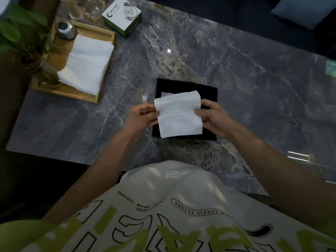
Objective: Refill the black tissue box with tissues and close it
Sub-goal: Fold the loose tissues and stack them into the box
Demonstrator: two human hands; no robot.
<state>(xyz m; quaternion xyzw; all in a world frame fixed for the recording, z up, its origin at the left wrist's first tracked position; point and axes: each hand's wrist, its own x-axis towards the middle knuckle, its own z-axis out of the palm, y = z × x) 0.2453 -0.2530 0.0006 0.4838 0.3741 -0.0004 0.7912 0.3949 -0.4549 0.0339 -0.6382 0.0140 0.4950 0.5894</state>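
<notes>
The black tissue box (187,86) sits open on the grey marble table, in the middle of the view. Directly above it hangs a folded white tissue (179,115), which hides most of the box's inside. My left hand (143,116) pinches the tissue's left edge and my right hand (213,116) pinches its right edge. A stack of white tissues (87,64) lies on a wooden tray (107,68) at the left. I cannot see a lid for the box.
On the tray also stand a small metal canister (65,30) and a glass vase with a green plant (27,42). A white and green carton (121,15) and glassware (94,8) are at the table's far edge. The table's near edge (72,159) runs close to my body.
</notes>
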